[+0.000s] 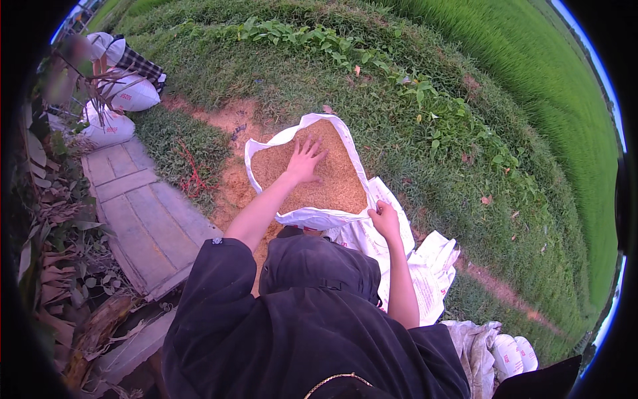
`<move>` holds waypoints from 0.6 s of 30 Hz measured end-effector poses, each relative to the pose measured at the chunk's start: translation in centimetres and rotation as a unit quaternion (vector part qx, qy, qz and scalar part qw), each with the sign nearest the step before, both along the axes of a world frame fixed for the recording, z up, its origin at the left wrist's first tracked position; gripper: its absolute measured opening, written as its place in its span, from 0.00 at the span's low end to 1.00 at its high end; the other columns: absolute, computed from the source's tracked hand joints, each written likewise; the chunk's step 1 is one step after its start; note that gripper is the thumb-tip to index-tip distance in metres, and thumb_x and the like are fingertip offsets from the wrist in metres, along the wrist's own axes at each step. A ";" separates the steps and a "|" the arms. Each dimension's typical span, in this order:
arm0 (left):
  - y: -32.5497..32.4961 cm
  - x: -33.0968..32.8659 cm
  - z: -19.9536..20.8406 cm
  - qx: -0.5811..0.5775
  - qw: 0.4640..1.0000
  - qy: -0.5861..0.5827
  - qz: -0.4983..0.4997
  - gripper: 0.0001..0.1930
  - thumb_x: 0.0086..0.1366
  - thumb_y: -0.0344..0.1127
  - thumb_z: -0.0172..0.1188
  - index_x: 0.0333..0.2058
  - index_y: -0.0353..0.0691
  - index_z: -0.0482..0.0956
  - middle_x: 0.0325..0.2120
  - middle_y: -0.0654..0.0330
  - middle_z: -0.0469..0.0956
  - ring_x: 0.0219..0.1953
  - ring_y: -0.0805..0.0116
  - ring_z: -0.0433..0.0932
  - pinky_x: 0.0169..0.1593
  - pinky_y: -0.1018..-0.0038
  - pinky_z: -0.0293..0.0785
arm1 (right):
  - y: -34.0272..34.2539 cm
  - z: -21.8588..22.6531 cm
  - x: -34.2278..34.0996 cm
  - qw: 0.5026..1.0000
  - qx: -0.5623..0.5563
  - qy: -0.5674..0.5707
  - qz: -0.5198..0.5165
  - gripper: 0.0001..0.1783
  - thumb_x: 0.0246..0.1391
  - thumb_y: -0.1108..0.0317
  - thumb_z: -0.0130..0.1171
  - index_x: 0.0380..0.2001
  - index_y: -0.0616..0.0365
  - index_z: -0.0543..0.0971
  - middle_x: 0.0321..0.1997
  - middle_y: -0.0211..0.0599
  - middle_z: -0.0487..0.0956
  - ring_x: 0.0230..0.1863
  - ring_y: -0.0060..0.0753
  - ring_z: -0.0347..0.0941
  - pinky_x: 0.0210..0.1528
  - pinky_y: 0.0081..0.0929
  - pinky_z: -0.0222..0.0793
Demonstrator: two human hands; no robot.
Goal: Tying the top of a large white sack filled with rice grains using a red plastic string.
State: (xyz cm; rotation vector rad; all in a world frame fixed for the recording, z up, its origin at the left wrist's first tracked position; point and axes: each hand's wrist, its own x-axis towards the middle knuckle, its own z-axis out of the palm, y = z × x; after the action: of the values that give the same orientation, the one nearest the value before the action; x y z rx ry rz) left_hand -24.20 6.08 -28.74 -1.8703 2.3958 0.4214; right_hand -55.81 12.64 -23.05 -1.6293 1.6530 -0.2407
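A white woven sack (312,219) stands with its mouth wide, filled almost to the rim with golden-brown loose grain or husks (332,186). My left hand (306,162) lies on top of this fill, palm down and fingers spread, pressing lightly into it. At the sack's near right corner, my right hand (384,219) has its fingers closed on the white rim. My forearms come from below, bare past the short black sleeves. The lower part of the sack is hidden behind my knees.
More white sacks (428,272) lie crumpled to my right. Wooden boards (156,219) and dry leaves are on the left. At the far left a person (129,56) bends over filled white sacks (109,126). Grass (412,159) slopes up toward a green field (518,66).
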 end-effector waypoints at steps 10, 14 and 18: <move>1.8 1.4 0.2 0.068 0.991 -0.091 0.071 0.42 0.43 0.58 0.71 0.60 0.64 0.69 0.70 0.59 0.48 0.72 0.46 0.33 0.67 0.34 0.33 | 2.6 -2.7 -0.9 0.984 0.061 -0.121 -0.118 0.12 0.48 0.69 0.62 0.20 0.61 0.70 0.15 0.30 0.71 0.16 0.20 0.67 0.20 0.24 0.61; 5.2 1.6 0.7 0.098 0.985 -0.097 0.104 0.28 0.51 0.53 0.67 0.52 0.59 0.78 0.69 0.56 0.53 0.72 0.44 0.38 0.66 0.32 0.35 | 2.8 -1.5 0.7 0.975 0.083 -0.147 -0.146 0.10 0.49 0.71 0.62 0.21 0.60 0.70 0.15 0.29 0.70 0.16 0.19 0.65 0.20 0.23 0.60; 6.6 2.1 1.4 0.060 0.990 -0.051 0.119 0.19 0.54 0.44 0.64 0.46 0.50 0.82 0.65 0.54 0.60 0.70 0.44 0.44 0.66 0.37 0.42 | 2.9 -2.5 0.4 0.978 0.067 -0.124 -0.152 0.12 0.49 0.71 0.61 0.20 0.60 0.69 0.15 0.29 0.69 0.16 0.19 0.65 0.20 0.22 0.60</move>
State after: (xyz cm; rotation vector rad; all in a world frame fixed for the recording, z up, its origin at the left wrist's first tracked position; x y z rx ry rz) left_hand -22.08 12.67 -27.36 -2.0744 2.0442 0.4630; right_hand -55.41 15.50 -25.59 -1.1900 1.6794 -0.4560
